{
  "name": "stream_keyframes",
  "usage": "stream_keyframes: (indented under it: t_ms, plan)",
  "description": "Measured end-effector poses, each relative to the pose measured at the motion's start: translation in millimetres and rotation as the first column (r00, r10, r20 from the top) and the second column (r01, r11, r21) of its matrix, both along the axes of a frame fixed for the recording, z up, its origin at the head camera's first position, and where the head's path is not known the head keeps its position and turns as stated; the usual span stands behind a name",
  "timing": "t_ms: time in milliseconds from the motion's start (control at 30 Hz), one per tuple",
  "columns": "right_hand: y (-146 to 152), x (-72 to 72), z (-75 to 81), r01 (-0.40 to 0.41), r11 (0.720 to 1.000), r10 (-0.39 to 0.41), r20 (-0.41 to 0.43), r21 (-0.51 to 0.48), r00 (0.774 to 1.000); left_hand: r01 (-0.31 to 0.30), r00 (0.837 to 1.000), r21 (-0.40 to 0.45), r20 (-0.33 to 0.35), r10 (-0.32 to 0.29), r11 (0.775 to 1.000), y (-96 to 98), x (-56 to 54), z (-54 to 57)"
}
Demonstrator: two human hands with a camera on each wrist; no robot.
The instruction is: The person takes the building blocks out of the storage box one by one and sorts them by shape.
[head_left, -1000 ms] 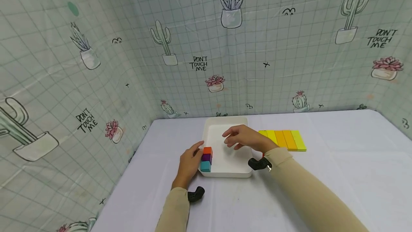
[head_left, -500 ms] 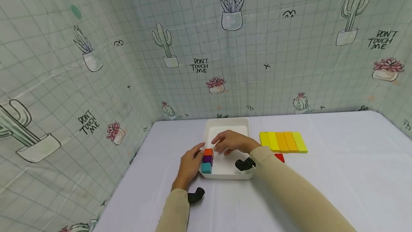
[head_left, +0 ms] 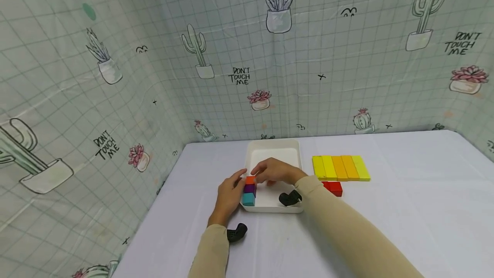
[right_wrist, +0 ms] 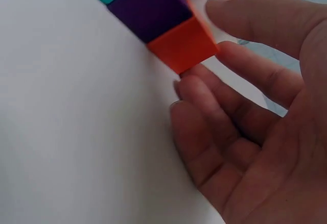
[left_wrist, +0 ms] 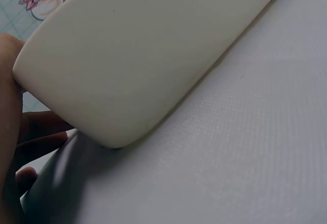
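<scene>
A row of blocks, orange, purple and teal, stands along the left side of a shallow white tray. My left hand rests at that side, its thumb close to the blocks. In the left wrist view, its fingers spread beside the tray's outer wall. My right hand reaches over the tray from the right. In the right wrist view, its relaxed fingertips are right at the orange block's end, with the thumb held apart from the other fingers.
Several yellow and orange flat blocks lie side by side on the white table, right of the tray. Red blocks sit in front of them, partly behind my right sleeve. A patterned cloth hangs behind the table.
My right hand has moved left across the tray to the orange block. Its sleeve has uncovered more of the red blocks. My left hand stays at the tray's left side.
</scene>
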State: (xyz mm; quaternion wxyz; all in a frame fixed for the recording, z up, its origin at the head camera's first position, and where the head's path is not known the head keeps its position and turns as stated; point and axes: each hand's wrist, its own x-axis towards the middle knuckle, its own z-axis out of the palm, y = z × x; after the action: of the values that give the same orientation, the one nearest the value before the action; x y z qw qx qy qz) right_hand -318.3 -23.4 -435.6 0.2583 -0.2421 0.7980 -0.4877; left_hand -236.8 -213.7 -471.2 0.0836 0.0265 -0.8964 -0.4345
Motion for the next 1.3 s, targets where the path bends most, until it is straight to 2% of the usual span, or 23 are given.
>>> stream_keyframes:
  t_ms: [233,467,800,1100,1300]
  plan:
    - [0.8,3.3,-3.2,0.012,1.0,-0.011,-0.066,0.012,0.998,-0.002,1.0,-0.005,-0.021,0.002,1.0,1.6,0.2,0.0]
    - [2.2,4.4,-1.7,0.035,0.998,-0.031,-0.078,0.05,0.996,-0.01,1.0,-0.018,-0.014,0.009,1.0,1.5,1.3,-1.3]
    - [-1.2,3.0,0.5,-0.02,0.993,0.037,-0.148,0.115,0.988,-0.007,1.0,-0.025,-0.011,0.007,1.0,1.5,0.5,1.7]
    - [1.8,5.5,2.2,0.006,0.993,0.011,-0.144,0.114,0.989,-0.003,1.0,-0.033,-0.021,0.003,0.999,2.6,-0.1,0.1]
    - [3.4,5.2,5.0,0.002,0.992,0.021,-0.185,0.124,0.982,-0.013,1.0,-0.02,-0.024,0.012,1.0,2.0,-0.3,-0.6]
